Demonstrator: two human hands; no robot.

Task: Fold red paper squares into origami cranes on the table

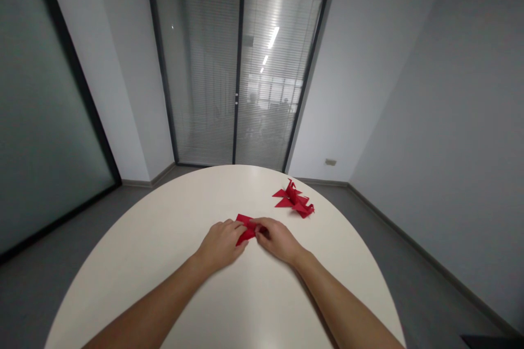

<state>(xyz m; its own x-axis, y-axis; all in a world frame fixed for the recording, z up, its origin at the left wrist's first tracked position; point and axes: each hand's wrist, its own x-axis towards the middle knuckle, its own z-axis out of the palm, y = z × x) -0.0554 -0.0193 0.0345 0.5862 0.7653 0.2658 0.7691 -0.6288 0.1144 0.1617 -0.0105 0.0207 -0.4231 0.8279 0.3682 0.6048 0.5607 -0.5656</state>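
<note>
A piece of folded red paper (249, 230) lies on the table between my hands. My left hand (222, 242) rests over its left side, with the fingers pressing and holding it against the tabletop. At the paper's right end, my right hand (278, 239) pinches the edge between thumb and curled fingers. Both hands partly cover the paper, so its full folded shape is hidden. Up and to the right of my right hand sits a close group of red origami cranes (292, 199), with pointed wings and bent heads; they overlap, and I cannot tell exactly how many there are.
Everything rests on a round cream-white table (196, 196). Beyond its far edge stand dark-framed glass doors (237, 71) with blinds. A frosted glass panel (45, 109) is at the left, and a grey wall (462, 136) at the right. A wall socket (331, 162) sits low behind.
</note>
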